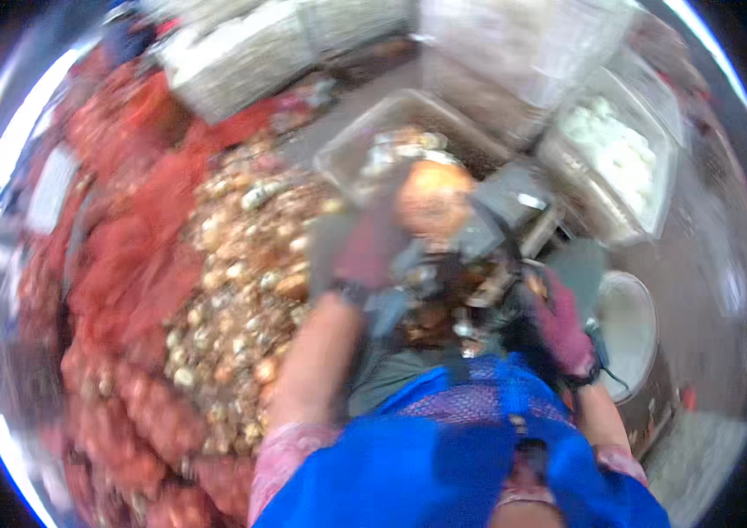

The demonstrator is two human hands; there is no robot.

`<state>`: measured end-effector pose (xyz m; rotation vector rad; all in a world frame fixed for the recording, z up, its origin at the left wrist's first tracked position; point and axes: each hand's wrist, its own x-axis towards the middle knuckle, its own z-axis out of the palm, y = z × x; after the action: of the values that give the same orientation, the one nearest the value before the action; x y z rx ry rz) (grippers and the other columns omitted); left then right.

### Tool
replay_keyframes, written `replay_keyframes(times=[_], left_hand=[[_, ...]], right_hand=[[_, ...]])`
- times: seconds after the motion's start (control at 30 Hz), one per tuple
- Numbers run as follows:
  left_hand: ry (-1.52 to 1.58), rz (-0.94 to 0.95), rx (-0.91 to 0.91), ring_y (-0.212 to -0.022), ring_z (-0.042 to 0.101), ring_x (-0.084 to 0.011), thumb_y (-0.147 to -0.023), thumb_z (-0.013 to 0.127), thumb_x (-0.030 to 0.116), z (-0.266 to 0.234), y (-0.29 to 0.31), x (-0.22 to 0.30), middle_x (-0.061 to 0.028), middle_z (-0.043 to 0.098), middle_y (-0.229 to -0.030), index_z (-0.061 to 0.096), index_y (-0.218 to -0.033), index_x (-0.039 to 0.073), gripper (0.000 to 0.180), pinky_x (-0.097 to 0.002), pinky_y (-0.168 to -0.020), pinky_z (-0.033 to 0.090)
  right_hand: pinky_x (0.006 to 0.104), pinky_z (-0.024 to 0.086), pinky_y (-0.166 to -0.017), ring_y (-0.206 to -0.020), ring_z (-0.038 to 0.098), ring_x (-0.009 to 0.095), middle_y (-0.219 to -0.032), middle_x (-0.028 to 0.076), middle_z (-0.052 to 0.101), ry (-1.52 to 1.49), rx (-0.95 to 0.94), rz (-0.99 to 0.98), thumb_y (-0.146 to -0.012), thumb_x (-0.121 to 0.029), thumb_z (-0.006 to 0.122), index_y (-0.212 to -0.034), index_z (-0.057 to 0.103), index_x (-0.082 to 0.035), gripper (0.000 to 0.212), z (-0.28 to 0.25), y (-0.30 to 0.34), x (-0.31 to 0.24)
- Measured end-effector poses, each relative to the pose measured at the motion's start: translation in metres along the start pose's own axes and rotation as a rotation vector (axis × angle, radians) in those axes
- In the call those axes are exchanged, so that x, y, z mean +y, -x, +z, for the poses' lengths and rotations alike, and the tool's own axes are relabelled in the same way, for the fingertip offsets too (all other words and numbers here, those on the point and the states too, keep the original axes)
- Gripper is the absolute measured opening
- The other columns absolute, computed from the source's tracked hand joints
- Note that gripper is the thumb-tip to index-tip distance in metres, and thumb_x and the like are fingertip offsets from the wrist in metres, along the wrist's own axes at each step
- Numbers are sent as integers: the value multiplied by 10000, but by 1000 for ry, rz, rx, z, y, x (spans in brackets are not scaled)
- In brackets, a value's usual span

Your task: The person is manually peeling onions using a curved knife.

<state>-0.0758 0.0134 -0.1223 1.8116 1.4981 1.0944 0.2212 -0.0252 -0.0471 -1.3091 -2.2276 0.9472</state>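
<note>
Red mesh sacks (127, 273) crowded the far left, bulging and heaped! Just beside them spread a loose pile of small onions (237, 295), brown, gold and whitish. Next came the left hand (366, 246), gloved in dull pink, up over the pile's edge and clamped on a big orange-gold onion (433, 201), though blur hid the exact finger grip. Behind, a clear-walled tub (365, 126) held more onions. And that big onion? Raised in front of the tub, nearly round, its long axis hard to call; its brightest side faced up and away from the body, and you couldn't tell root from neck. Blue apron (444, 449) below! Then the right hand (560, 326), pink-gloved, low and well apart from the left, fingers too smeared to tell whether they gripped anything. Beyond it stood a tub of white pieces (580, 198), then a pale round bucket (642, 326).
</note>
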Motion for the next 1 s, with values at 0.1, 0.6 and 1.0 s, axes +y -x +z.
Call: replay_keyframes(times=[0.1, 0.6, 1.0], left_hand=[[1449, -461, -113, -927, 617, -178, -893, 520, 499, 17, -23, 32, -110, 625, -1070, 539, -1203, 69, 531, -307, -804, 514], [1747, -337, 118, -726, 669, -224, -821, 532, 640, 33, -22, 37, -125, 667, -878, 608, -990, 37, 631, -357, -647, 569], [1655, -337, 214, -944, 634, -265, -837, 555, 592, 34, -32, 18, -137, 617, -1089, 520, -1174, 50, 639, -418, -837, 531]], right_hand=[[381, 314, -1060, -1252, 417, 327, -1383, 203, 401, 407, -15, -210, -970, -129, 417, -1374, 405, -41, 414, 1, 27, 75], [363, 389, -961, -1034, 550, 217, -1145, 121, 582, -1814, -973, -395, -930, -166, 511, -1340, 414, 4, 455, -41, -303, 105], [330, 454, -793, -835, 552, 178, -913, 67, 579, -1531, 114, -342, -818, -52, 529, -1136, 553, -1, 322, -26, -258, 116]])
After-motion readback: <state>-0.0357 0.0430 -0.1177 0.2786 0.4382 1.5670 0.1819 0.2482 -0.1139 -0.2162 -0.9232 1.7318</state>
